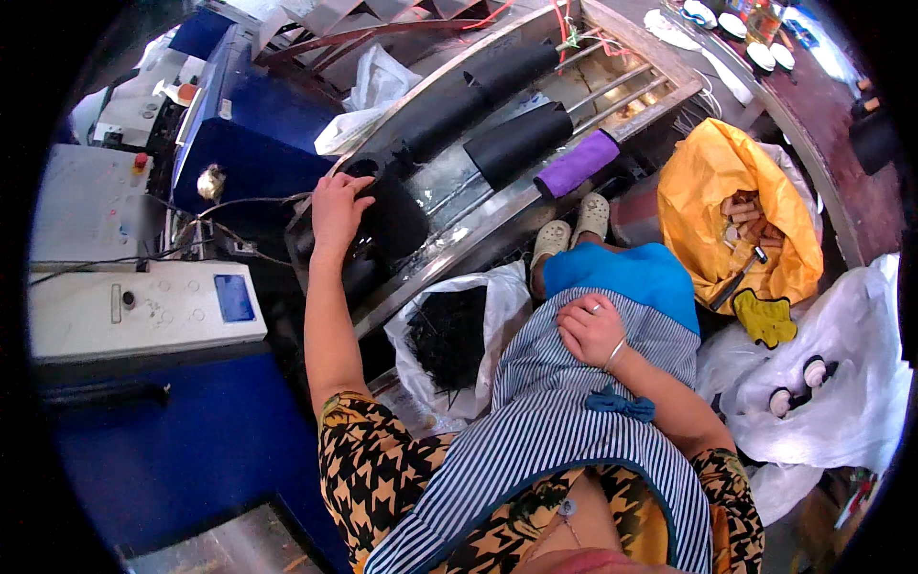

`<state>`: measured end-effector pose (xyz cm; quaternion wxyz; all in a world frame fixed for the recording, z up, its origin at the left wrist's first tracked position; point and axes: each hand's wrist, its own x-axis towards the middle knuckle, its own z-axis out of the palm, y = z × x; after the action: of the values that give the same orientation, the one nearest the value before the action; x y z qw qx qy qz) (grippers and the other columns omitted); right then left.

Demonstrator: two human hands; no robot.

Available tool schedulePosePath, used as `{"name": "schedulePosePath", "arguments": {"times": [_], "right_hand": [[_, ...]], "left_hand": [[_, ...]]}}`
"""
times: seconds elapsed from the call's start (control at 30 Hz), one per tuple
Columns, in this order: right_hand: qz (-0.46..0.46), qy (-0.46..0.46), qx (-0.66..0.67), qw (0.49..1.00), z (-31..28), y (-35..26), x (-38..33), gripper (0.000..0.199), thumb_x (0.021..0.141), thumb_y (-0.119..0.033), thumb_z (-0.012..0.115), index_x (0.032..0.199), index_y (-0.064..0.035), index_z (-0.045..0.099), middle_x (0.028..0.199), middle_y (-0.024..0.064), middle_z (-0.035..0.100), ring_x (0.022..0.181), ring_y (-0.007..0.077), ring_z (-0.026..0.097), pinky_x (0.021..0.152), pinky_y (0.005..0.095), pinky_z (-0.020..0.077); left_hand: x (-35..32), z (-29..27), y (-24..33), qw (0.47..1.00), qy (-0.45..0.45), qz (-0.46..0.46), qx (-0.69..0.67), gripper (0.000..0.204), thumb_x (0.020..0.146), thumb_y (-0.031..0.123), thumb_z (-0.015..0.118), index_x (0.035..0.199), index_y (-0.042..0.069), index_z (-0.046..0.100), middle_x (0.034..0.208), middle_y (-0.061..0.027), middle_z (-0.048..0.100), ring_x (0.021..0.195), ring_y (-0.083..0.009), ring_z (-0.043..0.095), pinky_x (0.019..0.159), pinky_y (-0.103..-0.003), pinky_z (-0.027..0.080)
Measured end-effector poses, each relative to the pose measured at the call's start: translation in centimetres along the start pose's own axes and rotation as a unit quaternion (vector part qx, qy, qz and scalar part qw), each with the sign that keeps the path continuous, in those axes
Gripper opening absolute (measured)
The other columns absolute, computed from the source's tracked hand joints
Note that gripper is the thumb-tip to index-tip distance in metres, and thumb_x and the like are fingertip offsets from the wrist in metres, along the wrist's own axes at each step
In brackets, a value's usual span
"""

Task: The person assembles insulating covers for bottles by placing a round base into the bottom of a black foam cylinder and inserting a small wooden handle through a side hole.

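My left hand [337, 209] reaches to the near left end of a long metal-lined trough [497, 206]. Its fingers are stretched out and apart, at the edge of black sheet material [397, 215]; whether they touch it I cannot tell. Two black rolls lie along the trough's rods: a long one [435, 115] at the back and a shorter one [516, 143] in front. A purple cloth strip [579, 163] is wrapped over the front rail. My right hand [591, 330] rests empty on my striped apron [535, 354], fingers lying loosely flat.
A white bag of black scraps [445, 335] stands below the trough. On the right are a yellow sack [698, 201] with brownish pieces, a hammer [736, 279], a yellow glove [765, 318] and white plastic bags [841, 383]. Blue-and-white machines [143, 306] and cables stand left.
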<state>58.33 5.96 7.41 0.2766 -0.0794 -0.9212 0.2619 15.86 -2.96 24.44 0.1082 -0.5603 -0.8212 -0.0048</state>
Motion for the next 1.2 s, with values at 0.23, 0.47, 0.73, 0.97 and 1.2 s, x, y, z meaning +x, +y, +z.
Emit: {"name": "schedulePosePath", "arguments": {"times": [0.23,0.47,0.73,0.97,1.2], "right_hand": [[-0.008,0.015,0.001,1.000,0.4,-0.3,-0.9,0.013,0.075,-0.019,0.065,0.084,-0.0096,0.062,0.091,0.0026,0.063,0.092,0.0223,0.057,0.087,0.0383,0.0444],[-0.014,0.060,0.013,0.998,0.5,-0.2,-1.7,0.013,0.074,-0.019,0.066,0.082,-0.0099,0.062,0.087,0.0024,0.062,0.090,0.0224,0.057,0.086,0.0380,0.0448],[-0.025,0.065,0.029,0.997,0.9,-0.9,-1.4,0.011,0.075,-0.019,0.066,0.078,-0.0105,0.061,0.083,0.0015,0.060,0.087,0.0217,0.057,0.086,0.0379,0.0453],[-0.014,0.073,-0.005,0.997,0.9,0.4,-2.8,0.011,0.077,-0.022,0.064,0.076,-0.0123,0.060,0.082,0.0022,0.059,0.089,0.0224,0.057,0.087,0.0382,0.0446],[-0.027,0.065,-0.009,0.997,2.2,0.2,-2.7,0.011,0.078,-0.022,0.061,0.080,-0.0115,0.063,0.088,0.0025,0.061,0.089,0.0232,0.058,0.086,0.0379,0.0455]], "left_hand": [[-3.9,0.3,2.5,0.994,-0.072,-0.047,-0.064,0.042,0.077,0.021,0.073,0.115,0.006,0.062,0.101,-0.0122,0.061,0.099,-0.0340,0.057,0.088,-0.042,0.045],[-3.8,-1.4,4.6,0.995,0.082,-0.042,-0.022,0.044,0.074,0.021,0.076,0.113,0.005,0.061,0.101,-0.0159,0.059,0.096,-0.0361,0.057,0.084,-0.044,0.045],[-5.9,0.6,5.2,0.996,-0.025,-0.067,0.061,0.047,0.075,0.020,0.075,0.117,0.007,0.060,0.098,-0.0166,0.059,0.095,-0.0354,0.058,0.082,-0.045,0.046],[-4.2,-1.7,5.8,0.995,0.072,-0.070,-0.011,0.048,0.078,0.014,0.072,0.123,0.006,0.059,0.104,-0.0191,0.059,0.097,-0.0378,0.056,0.088,-0.045,0.045],[-7.5,0.5,6.0,0.996,-0.074,0.007,-0.040,0.048,0.086,0.008,0.064,0.132,0.004,0.051,0.114,-0.0198,0.052,0.108,-0.0373,0.050,0.095,-0.041,0.041]]}}
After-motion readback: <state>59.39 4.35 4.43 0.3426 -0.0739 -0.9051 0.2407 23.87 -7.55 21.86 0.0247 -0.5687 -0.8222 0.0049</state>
